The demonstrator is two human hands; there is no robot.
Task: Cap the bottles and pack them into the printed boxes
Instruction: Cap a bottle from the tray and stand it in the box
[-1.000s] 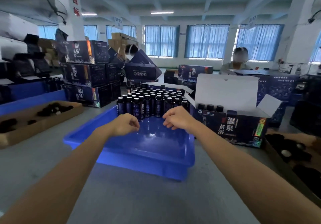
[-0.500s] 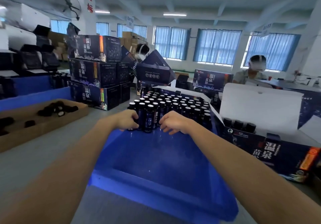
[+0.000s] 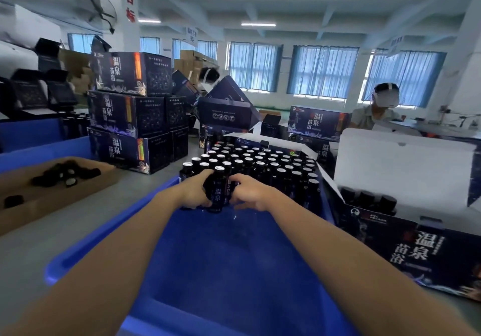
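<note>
A blue plastic crate (image 3: 109,234) fills the foreground, with several dark uncapped bottles (image 3: 263,163) packed at its far end. My left hand (image 3: 194,192) and my right hand (image 3: 251,192) both curl round front-row bottles (image 3: 218,195), one hand on each side of them. An open printed box (image 3: 406,247) stands right of the crate with its white lid up. Three capped bottles (image 3: 369,200) show inside it.
A cardboard tray (image 3: 52,200) with black caps (image 3: 65,175) lies at the left. Stacked printed boxes (image 3: 130,116) stand behind it, more beyond the crate. Two people sit at the back. Another blue crate (image 3: 31,137) is far left.
Both hands have closed round front-row bottles from the open part of the crate. My head has come closer and lower over the crate.
</note>
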